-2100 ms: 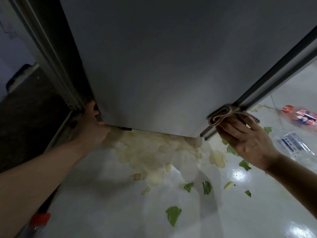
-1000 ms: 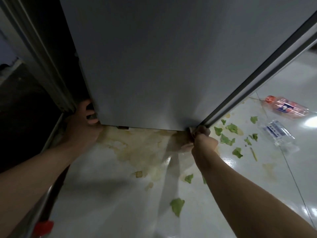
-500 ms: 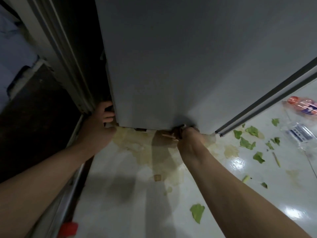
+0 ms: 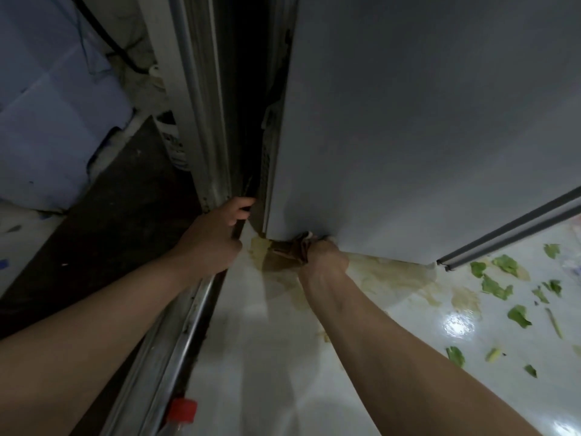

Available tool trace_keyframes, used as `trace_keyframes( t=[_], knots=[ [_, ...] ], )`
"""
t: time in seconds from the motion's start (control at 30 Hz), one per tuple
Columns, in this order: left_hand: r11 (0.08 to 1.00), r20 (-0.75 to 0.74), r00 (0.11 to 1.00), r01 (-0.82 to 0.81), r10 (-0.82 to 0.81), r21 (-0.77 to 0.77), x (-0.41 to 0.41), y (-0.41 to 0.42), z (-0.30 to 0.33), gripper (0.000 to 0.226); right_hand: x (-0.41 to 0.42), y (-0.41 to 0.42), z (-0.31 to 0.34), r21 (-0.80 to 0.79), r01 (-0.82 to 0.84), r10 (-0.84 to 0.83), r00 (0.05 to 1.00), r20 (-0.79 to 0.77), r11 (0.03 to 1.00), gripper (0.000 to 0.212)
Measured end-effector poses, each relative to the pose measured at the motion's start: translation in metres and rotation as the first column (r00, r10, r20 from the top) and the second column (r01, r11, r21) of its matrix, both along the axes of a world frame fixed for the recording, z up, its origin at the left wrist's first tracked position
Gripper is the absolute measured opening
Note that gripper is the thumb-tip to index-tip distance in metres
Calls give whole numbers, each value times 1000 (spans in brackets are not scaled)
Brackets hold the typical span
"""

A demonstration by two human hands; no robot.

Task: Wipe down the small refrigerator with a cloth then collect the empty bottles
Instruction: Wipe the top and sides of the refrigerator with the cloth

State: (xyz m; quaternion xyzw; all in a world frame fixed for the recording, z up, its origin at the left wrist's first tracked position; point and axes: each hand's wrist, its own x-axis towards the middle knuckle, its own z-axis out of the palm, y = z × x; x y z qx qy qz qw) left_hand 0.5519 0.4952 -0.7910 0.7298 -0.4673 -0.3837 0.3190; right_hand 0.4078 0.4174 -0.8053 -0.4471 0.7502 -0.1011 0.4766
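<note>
At the bottom corner of a small grey refrigerator [image 4: 424, 121], seen from above, a person's two bare arms reach forward and down. The right hand [image 4: 325, 258] is closed around a bunched brownish cloth [image 4: 294, 250], pressing it against the lower edge of the refrigerator's side panel, close to its left corner, where the panel meets the floor [image 4: 267, 357]. The cloth sticks out to the left of the fist. The left hand [image 4: 217, 234] is curled around a dark edge in the narrow gap beside the refrigerator, next to a pale metal door frame [image 4: 195, 105]; its fingers wrap into the shadow, and what exactly they grip cannot be made out.

The floor is glossy white tile. A yellowish-brown stain [image 4: 386, 275] spreads out from under the refrigerator, running right from the cloth. Torn green leaf scraps [image 4: 496, 287] lie scattered over the tiles at the right, well apart from both hands. A dark rubber door seal [image 4: 509, 228] runs diagonally along the refrigerator's right edge.

At the bottom of the view, a clear plastic bottle [image 4: 176, 427] with a red cap [image 4: 182, 410] lies near the metal floor track [image 4: 188, 325], beneath the left forearm. To the far left there is dark flooring and a bluish wall [image 4: 47, 105].
</note>
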Motion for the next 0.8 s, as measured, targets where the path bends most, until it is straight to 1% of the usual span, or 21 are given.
trace_keyframes(
  t=[0.03, 0.07, 0.1, 0.13, 0.17, 0.2, 0.27, 0.3, 0.33, 0.4, 0.43, 0.5, 0.53, 0.57, 0.67, 0.8],
  knots=[
    [1000, -3, 1000, -10, 10, -2, 2, 2, 1, 71, 4, 1, -1, 10, 58, -59, 992, 110, 998, 56],
    [1000, -7, 1000, -20, 20, -6, 3, 3, 2, 71, 7, 4, -2, 145, 292, -325, 879, 348, 945, 51],
    [999, -13, 999, -29, 29, -12, 5, 5, 2, 71, 11, 6, -2, 348, 413, -539, 689, 484, 841, 44],
    [999, -18, 999, -36, 36, -17, 6, 7, 3, 70, 16, 10, 2, 398, 422, -580, 571, 581, 814, 40],
    [999, -16, 999, -39, 38, -19, 7, 8, 4, 69, 19, 14, -2, 407, 443, -598, 501, 626, 798, 38],
    [999, -5, 999, -41, 41, -19, 8, 9, 5, 68, 24, 17, -7, 365, 464, -580, 509, 636, 807, 37],
    [998, 34, 998, -49, 50, -26, 8, 12, 8, 67, 39, 19, -10, 359, 490, -591, 485, 645, 794, 36],
    [998, 54, 997, -52, 54, -27, 8, 14, 11, 65, 44, 18, -10, 361, 487, -593, 501, 631, 795, 38],
    [998, 70, 996, -54, 55, -23, 8, 15, 13, 65, 47, 19, -10, 348, 462, -569, 537, 623, 816, 38],
    [998, 90, 994, -53, 55, -26, 9, 19, 19, 64, 46, 24, -10, 333, 365, -491, 575, 654, 870, 36],
    [998, 97, 994, -54, 57, -29, 10, 21, 21, 63, 42, 25, -15, 291, 327, -435, 601, 671, 899, 32],
    [998, 115, 992, -51, 54, -27, 10, 23, 25, 61, 30, 30, -12, 194, 315, -353, 598, 719, 929, 18],
    [999, 122, 991, -44, 47, -23, 8, 24, 28, 60, 21, 34, -7, 161, 326, -332, 585, 740, 932, 15],
    [999, 122, 992, -41, 43, -20, 6, 25, 31, 59, 10, 36, -2, 137, 327, -315, 592, 742, 935, 16],
    [999, 109, 994, -27, 30, -27, -9, 25, 41, 56, -39, 37, 20, 24, 230, -189, 729, 658, 973, 24],
    [996, 76, 996, 50, -44, -78, -48, 18, 68, 54, -106, 43, 73, -104, 49, 25, 793, 609, 993, 34]
  ],
)
